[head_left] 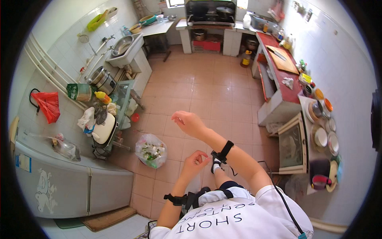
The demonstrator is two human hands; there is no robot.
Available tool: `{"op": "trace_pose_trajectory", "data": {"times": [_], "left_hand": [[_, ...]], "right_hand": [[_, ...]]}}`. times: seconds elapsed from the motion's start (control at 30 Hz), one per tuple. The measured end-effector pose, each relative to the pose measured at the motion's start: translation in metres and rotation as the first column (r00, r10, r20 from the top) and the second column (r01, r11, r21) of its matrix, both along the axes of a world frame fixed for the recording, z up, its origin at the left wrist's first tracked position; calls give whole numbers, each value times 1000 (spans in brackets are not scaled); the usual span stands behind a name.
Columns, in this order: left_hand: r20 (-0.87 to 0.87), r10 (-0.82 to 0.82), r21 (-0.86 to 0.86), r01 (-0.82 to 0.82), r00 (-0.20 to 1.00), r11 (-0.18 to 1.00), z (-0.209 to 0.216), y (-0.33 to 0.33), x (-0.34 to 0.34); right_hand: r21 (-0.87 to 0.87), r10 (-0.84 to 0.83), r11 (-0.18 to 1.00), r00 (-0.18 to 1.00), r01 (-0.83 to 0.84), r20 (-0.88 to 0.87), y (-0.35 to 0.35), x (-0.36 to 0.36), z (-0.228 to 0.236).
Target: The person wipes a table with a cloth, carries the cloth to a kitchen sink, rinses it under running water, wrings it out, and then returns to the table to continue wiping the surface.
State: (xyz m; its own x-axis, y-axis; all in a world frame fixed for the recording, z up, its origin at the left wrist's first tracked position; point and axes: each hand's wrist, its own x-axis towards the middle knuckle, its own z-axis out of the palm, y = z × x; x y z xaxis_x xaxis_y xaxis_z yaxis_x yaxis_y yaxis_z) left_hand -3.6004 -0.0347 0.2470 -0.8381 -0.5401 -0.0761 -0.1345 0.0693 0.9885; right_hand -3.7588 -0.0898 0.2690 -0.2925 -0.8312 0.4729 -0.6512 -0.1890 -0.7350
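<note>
Both of my hands are in the air over the tiled floor, and I see nothing held in either. My right hand (188,122) reaches forward and leftward across my body, its fingers loosely bent and apart. Closer to my body is my left hand (194,162), fingers relaxed and curved, the thumb side facing right. A black strap (225,152) circles my right wrist, and another black band (175,199) is on the left one. Left of my hands, a clear plastic bag (151,150) of green and white scraps sits on the floor, touched by neither hand.
A grey fridge (107,191) and a cluttered rack with a white-lidded bin (104,129) stand at left. Farther back is a sink (137,46). On the right, a red counter (284,83) holds a cutting board (283,61) with a knife; a wood-framed cabinet (292,149) stands nearer.
</note>
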Motion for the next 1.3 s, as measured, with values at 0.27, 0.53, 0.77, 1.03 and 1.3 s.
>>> {"op": "trace_pose_trajectory", "data": {"times": [0.27,0.53,0.77,1.03,1.3], "left_hand": [[-102,56,187,-36,993,982,-27,-67,-107],[-135,-177,384,216,975,898,-26,-119,-226],[-269,-16,481,148,963,864,-22,-169,-292],[-193,-19,712,153,981,686,-22,-273,-391],[-260,-16,717,205,965,666,-13,-407,-470]], "right_hand": [[-177,100,981,988,-78,117,-85,-90,51],[-158,194,980,787,-124,585,-136,-184,84],[-43,77,997,854,-64,515,-186,-259,53],[-8,-24,1000,884,22,-467,-283,-371,19],[-202,-67,977,997,75,46,-439,-420,80]]}}
